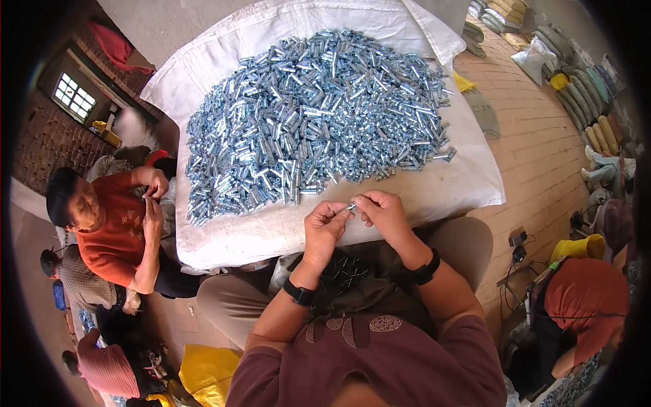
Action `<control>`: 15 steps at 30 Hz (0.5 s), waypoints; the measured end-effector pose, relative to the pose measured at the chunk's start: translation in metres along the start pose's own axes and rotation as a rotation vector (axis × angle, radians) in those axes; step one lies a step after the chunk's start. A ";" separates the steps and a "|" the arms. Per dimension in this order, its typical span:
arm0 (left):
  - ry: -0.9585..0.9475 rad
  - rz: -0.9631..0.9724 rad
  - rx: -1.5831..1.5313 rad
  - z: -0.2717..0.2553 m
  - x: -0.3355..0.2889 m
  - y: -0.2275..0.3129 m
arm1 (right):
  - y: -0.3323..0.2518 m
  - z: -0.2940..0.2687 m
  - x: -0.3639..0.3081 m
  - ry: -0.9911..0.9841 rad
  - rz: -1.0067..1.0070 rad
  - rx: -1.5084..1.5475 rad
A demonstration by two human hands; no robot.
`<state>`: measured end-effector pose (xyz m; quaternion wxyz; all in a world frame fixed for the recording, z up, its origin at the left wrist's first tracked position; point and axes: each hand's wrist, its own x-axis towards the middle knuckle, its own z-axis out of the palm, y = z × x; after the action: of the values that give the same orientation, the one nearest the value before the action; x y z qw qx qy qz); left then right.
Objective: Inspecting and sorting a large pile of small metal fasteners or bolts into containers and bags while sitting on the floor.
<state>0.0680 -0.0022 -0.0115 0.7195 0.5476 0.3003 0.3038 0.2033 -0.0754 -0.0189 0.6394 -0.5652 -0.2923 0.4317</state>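
My left hand (pixel 325 225) and my right hand (pixel 383 210) meet just past the near edge of the table, fingertips closed together. Between them they pinch a small shiny metal piece (pixel 351 206), shaped like a short sleeve or tube; its details are too small to make out. Right beyond my hands spreads a large heap of silvery-blue metal sleeves and small fittings (pixel 305 122). It lies on a whitish cloth (pixel 230 245) draped over the table. Below my wrists, several dark, thin pieces (pixel 344 271) rest in my lap.
To my left sits a person in an orange-red shirt (pixel 112 230), with others behind. Another person in a red top (pixel 586 302) bends at the lower right. Yellow sacking (pixel 209 373) lies by my left side. Filled sacks (pixel 586 95) line the far right; cables (pixel 519 247) trail nearby.
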 end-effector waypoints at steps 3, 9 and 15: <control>0.003 -0.011 -0.011 0.000 -0.001 -0.001 | 0.001 0.003 -0.003 0.060 -0.052 -0.152; 0.044 -0.007 -0.024 0.001 -0.003 -0.002 | 0.004 0.013 -0.008 0.229 -0.594 -0.660; 0.107 -0.014 -0.052 0.001 -0.006 -0.004 | 0.008 0.026 -0.014 0.297 -0.630 -0.710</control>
<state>0.0648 -0.0082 -0.0145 0.7184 0.5097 0.3340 0.3354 0.1728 -0.0762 -0.0204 0.5415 -0.6876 -0.4836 0.0061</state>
